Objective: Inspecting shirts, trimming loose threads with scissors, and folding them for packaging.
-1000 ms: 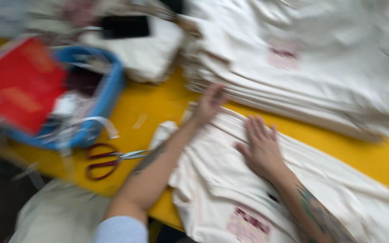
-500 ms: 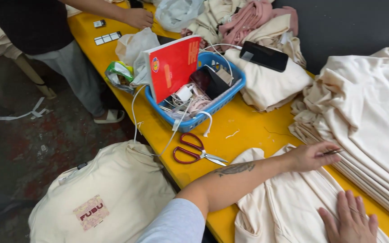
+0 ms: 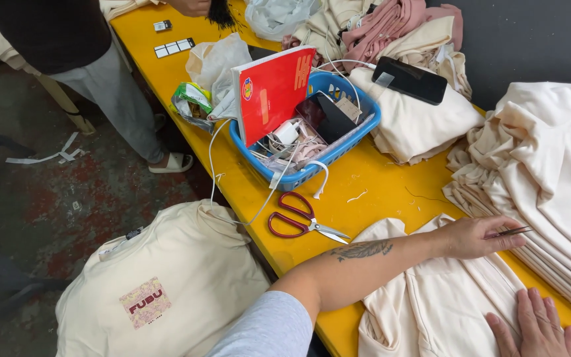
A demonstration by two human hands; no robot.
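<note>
Fingers point(image 3: 497, 233) of the left hand point(image 3: 474, 237) pressed together, pinching thin metal tweezers point(image 3: 511, 231), tips pointing right toward the stack of cream shirts point(image 3: 550, 172). Left forearm crosses the yellow counter point(image 3: 371, 185), tattoo on it. Right hand point(image 3: 536, 327) lies flat, fingers spread, palm down on the cream garment point(image 3: 431, 297) at the counter's near edge, bottom right. The tweezers hover just above that garment, right beside the lower layers of the stack.

Red-handled scissors point(image 3: 302, 221) lie shut on the counter, near the left forearm, not touching it. Behind them a blue basket point(image 3: 365, 112) holds a red booklet point(image 3: 272, 89) standing tilted, a dark phone, a white charger and cables. A black phone point(image 3: 410, 79) rests on folded cream cloth point(image 3: 418, 119) just right of the basket. Pink clothes point(image 3: 384, 23) piled at the back. Plastic bag point(image 3: 216, 63) left of the basket.

Below the counter edge, a cream shirt with a pink square patch point(image 3: 147, 301) hangs or lies, cannot tell which. Another person point(image 3: 61, 39) in dark top and grey trousers stands at the counter's far left end, hand on a dark tuft.
</note>
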